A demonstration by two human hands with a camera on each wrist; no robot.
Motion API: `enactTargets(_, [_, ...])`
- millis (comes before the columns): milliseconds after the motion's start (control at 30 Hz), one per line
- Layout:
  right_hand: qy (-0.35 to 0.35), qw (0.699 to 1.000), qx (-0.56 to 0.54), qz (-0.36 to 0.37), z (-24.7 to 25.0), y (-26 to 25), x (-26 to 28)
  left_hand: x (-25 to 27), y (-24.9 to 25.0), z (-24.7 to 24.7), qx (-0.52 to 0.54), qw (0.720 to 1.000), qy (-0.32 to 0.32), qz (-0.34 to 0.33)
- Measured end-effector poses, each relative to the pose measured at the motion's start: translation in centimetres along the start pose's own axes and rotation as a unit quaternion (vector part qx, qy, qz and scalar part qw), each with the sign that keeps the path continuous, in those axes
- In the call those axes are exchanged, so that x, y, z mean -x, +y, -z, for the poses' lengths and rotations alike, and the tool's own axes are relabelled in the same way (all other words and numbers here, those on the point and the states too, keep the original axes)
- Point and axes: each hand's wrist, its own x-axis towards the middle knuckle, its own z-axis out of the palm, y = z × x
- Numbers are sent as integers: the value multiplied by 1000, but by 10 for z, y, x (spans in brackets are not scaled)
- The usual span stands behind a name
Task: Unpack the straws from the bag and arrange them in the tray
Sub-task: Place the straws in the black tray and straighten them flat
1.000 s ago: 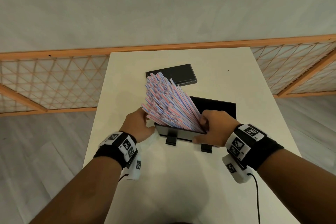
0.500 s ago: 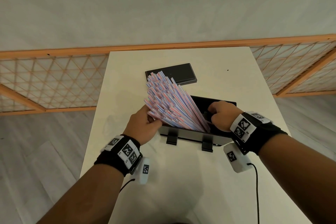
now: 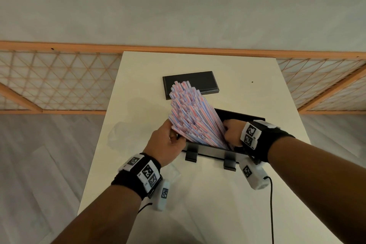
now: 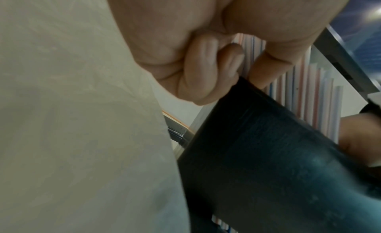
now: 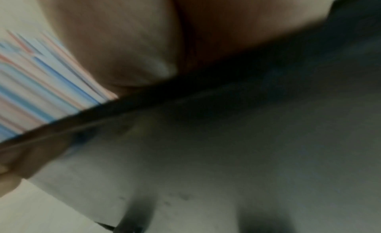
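Lower the straws [image 3: 190, 117] gradually into the tray [image 3: 242, 118], at centre frame, keeping their ends aligned. The left hand [image 3: 165, 144] curls its fingers [image 4: 208, 73] against the bundle's lower-left edge; the right hand [image 3: 232, 132], fingers curled, grips its right side. The straws are white with red and blue stripes, fanned and tilted toward the upper left.

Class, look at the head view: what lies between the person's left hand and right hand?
The bundle of straws, leaning up out of the black tray, fills the gap between the left hand and right hand.
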Motion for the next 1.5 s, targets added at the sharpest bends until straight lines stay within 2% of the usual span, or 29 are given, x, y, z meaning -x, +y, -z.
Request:
enactTargets(267, [2,999,40,25,-13,1,-18,-2,-6,-1,12,1000,-12,1])
enactTargets(367, [10,1000,8,26,-4,-5,-7,-2,-6,-2,4,1000,-9,1])
enactTargets(500, [49,997,-32,53,13,-17,13,-3,-5,-2,1,1000,-10,1])
enactTargets(700, [160,972,-84,149,23,-21,33,-3,-7,-3,-5,1000,-12,2])
enactTargets(1000, [193,951,-124,210,29,-9,33,-4,-8,-4,-25,1000,-4,4])
enactTargets(1100, [193,951,-129,203,29,-7,34,-3,-7,-4,-26,1000,-6,7])
enactTargets(1267, [154,970,-76,174,30,-3,34,-2,-6,-3,-26,1000,-11,8])
enactTargets(1400, [138,976,65,158,36,-7,34,-1,-4,-3,-24,1000,-7,8])
enactTargets(1500, [131,977,102,133,44,-8,38,-1,-2,-3,-23,1000,-8,7])
